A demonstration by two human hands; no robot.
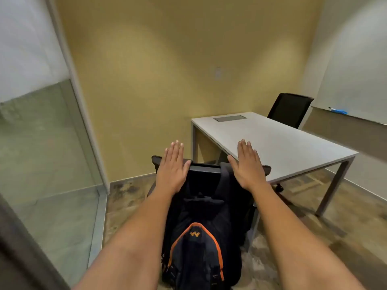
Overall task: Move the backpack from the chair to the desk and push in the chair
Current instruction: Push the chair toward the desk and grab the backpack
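A dark navy backpack [196,248] with orange trim lies on a black office chair [206,170] right in front of me, its straps draped toward the chair back. The chair stands at the near left corner of a white desk [278,147]. My left hand [172,168] and my right hand [247,164] are stretched out flat, palms down, fingers together, above the top of the chair back. Neither hand holds anything. Whether they touch the chair I cannot tell.
A second black chair [291,108] stands at the desk's far side. A grey cable hatch [230,118] is set in the desktop. A glass partition [48,143] runs along the left. A whiteboard ledge [356,118] with a blue eraser [340,111] lines the right wall.
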